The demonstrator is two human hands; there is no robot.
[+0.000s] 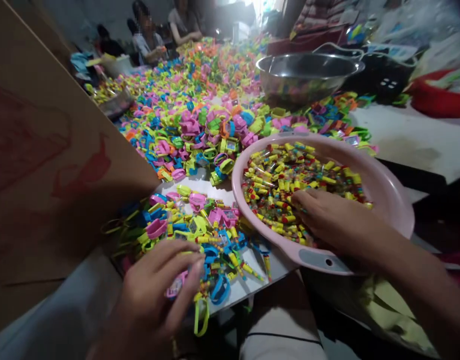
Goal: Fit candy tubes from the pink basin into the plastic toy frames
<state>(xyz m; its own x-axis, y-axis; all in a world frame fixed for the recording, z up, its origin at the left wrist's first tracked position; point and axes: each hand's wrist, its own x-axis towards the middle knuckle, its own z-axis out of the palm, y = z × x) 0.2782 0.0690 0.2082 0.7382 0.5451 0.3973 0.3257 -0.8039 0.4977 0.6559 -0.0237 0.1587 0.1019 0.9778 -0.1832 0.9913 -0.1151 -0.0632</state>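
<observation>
head view: the left hand (154, 295) rests palm down at the near edge of the worktop (406, 135), fingers curled over a pink toy watch (176, 285) that it grips between thumb and fingertips — the watch lies on a small heap of pink, blue, yellow and green plastic watch pieces (199, 225). a yellow-green strap (200, 317) hangs over the worktop's edge just below that hand.

the right hand (335, 220) reaches into a pink basin (391, 195) to the right, fingers spread loosely and lying on the small tubes (286, 175) of coloured candy with yellow caps that fill it; whether it has any pinched between the fingers cannot be told. the basin sits at the near right of the worktop, its rim hanging over the edge, touching the small heap.

beyond them a far larger spread of coloured watch pieces (199, 115) covers the worktop towards the far end. a steel bowl (305, 70) stands behind the basin, and a red tub (440, 95) sits at the far right. a brown cardboard sheet (45, 160) leans along the left side. at the far end two other people (165, 30) sit, well apart from these hands.
</observation>
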